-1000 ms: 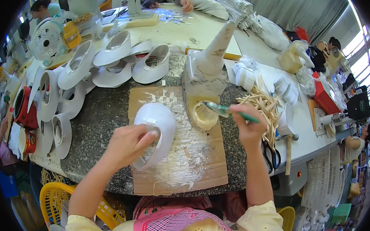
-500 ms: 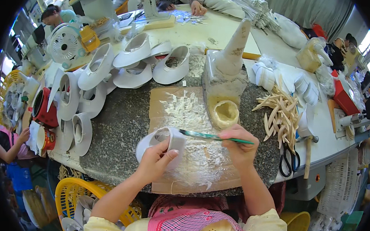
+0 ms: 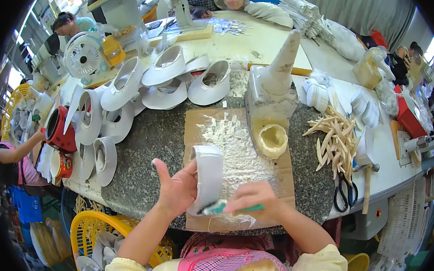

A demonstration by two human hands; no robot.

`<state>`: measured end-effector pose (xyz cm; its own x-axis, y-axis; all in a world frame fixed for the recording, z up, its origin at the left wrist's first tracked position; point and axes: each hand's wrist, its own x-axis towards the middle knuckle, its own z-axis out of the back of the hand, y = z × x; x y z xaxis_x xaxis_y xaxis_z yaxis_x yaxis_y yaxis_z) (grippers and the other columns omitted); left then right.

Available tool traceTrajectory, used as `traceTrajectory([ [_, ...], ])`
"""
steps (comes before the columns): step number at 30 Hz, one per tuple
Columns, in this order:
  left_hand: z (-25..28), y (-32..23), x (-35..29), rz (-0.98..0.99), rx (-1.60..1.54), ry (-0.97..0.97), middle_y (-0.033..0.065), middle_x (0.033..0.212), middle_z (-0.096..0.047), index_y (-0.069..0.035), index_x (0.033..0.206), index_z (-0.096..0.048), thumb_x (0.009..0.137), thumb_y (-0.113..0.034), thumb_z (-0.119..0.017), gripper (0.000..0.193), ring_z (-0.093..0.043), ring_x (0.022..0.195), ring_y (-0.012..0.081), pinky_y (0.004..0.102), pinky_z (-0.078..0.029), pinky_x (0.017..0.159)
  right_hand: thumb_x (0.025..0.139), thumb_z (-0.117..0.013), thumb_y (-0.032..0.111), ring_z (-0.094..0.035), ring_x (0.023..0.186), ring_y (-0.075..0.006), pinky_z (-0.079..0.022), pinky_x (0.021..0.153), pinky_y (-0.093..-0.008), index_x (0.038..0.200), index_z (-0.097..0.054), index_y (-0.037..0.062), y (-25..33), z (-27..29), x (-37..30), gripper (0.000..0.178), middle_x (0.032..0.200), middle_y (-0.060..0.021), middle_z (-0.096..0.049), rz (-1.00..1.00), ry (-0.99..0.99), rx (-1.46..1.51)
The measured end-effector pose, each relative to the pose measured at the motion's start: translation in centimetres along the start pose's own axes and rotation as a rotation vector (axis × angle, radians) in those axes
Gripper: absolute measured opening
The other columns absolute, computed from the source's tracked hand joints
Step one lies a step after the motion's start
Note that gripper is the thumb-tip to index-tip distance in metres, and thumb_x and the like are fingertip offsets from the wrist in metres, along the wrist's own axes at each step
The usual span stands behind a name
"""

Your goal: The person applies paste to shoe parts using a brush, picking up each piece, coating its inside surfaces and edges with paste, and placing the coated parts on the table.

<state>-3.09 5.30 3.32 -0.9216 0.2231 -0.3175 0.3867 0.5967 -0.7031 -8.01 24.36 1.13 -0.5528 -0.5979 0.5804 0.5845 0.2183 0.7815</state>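
The left hand is closed around a white shoe upper, thumb raised, holding it upright just above the near edge of a brown cardboard sheet. The right hand pinches a green-handled brush, and the brush tip touches the lower part of the upper. The cardboard is smeared with white glue and lies on a speckled grey stone table. At one o'clock from the hands stands one yellowish glue pot, touching a grey block that carries one tall white cone. At three o'clock lies one pair of black scissors, and above it a loose pile of pale strips, too many to count. From nine to twelve o'clock I count about ten more white uppers, standing or leaning in a curved row. At ten o'clock there is one small white fan and one red mug. Beyond is a cream table, and at seven o'clock a yellow basket below the table. Other people work at the far side and at the left.
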Motion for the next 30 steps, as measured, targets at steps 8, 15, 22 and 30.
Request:
traceTrajectory([
  [8,-0.7,0.9,1.4,0.149,0.242,-0.092,0.0129,0.118,-0.038,-0.008,0.128,-0.017,0.054,-0.079,0.002,0.104,-0.038,0.106,0.0212,0.0354,-0.03,0.088,0.063,-0.062,0.004,-0.055,0.053,-0.017,-0.042,0.046,-0.0244,0.075,-0.062,0.0088,-0.4,-0.5,-2.5,0.013,0.066,-0.0076,-0.059,0.095,-0.092,-0.209],
  [15,-1.0,1.3,1.2,-0.404,1.412,-0.021,0.0164,0.08,-0.055,-0.003,0.102,-0.042,0.079,-0.035,-0.045,0.039,-0.055,0.068,0.0284,0.033,-0.043,0.06,0.065,-0.062,0.008,-0.056,0.055,-0.0183,-0.042,0.047,-0.0246,0.076,-0.061,0.0072,0.9,-0.1,-5.5,0.011,0.068,-0.0089,-0.059,-0.082,-0.22,-0.153],
  [22,5.8,0.1,-3.3,-0.435,1.785,-0.465,0.0107,0.063,-0.05,-0.003,0.079,-0.052,0.07,-0.019,-0.056,0.019,-0.05,0.057,0.0258,0.0315,-0.041,0.055,0.06,-0.063,0.008,-0.053,0.052,-0.0163,-0.04,0.045,-0.025,0.076,-0.061,0.0096,0.9,-0.3,-5.7,0.017,0.071,-0.0065,-0.058,0.109,-0.222,-0.502],
  [30,8.0,3.2,-4.4,-0.209,0.843,-0.613,0.0033,0.077,-0.05,-0.001,0.092,-0.051,0.069,-0.007,-0.054,0.024,-0.047,0.069,0.0096,0.0232,-0.038,0.058,0.057,-0.058,0.015,-0.052,0.054,-0.014,-0.039,0.044,-0.0236,0.086,-0.06,0.0163,-0.7,-5.7,-4.1,0.029,0.077,-0.0028,-0.056,0.331,-0.028,-0.523],
])
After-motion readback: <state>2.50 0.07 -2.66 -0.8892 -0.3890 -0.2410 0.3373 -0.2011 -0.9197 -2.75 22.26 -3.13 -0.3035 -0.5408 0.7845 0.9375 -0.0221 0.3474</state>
